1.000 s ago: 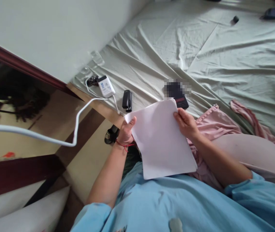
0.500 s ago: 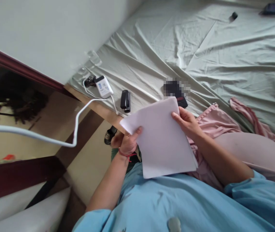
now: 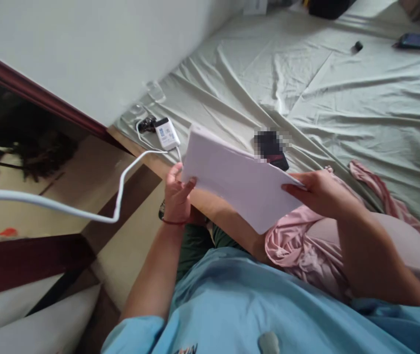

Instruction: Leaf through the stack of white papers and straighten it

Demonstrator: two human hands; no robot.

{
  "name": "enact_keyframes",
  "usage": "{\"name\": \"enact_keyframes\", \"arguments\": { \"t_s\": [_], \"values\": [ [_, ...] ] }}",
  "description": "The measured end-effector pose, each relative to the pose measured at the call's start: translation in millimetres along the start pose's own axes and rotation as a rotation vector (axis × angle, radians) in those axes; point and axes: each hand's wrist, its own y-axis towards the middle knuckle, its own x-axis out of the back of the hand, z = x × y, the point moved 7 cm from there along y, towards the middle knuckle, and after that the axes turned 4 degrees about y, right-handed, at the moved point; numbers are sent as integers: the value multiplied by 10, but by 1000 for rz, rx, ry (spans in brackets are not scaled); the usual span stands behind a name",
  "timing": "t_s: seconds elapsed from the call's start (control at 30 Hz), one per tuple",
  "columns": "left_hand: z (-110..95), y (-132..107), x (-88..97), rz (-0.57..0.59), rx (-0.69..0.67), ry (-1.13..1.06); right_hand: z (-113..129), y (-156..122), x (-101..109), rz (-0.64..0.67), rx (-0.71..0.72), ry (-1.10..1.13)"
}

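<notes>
A thin stack of white paper (image 3: 237,179) is held in the air above my lap, turned so its long side runs left to right. My left hand (image 3: 176,192) pinches its lower left corner, thumb on top. My right hand (image 3: 315,191) grips the right edge with fingers closed round it. The paper hides the black stapler that lay by the bed's edge. A dark blurred phone (image 3: 272,149) lies on the sheet just behind the paper.
Pale green bed sheet (image 3: 343,98) spreads ahead. A white charger (image 3: 166,133) with a white cable (image 3: 84,211) sits at the bed's corner by the wall. Pink cloth (image 3: 298,246) lies on my lap. Another phone (image 3: 418,42) and a small black object (image 3: 357,47) lie far right.
The paper has been lifted and swung from upright to lying crosswise. My left hand moved up to the lower left corner, my right hand shifted right. The stapler is now covered.
</notes>
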Motion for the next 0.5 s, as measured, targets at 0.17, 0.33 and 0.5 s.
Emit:
{"name": "enact_keyframes", "arguments": {
  "t_s": [0.17, 0.33, 0.5],
  "values": [
    [-360, -12, 54, 26, -288, 373, 424, -206, 420, -127, 152, -323],
    [-754, -194, -176, 280, -509, 381, 747, -214, 400, -106, 233, -364],
    [-421, -196, -28, 159, -316, 126, 686, -145, 416, -93, 204, -204]
  ]
}}
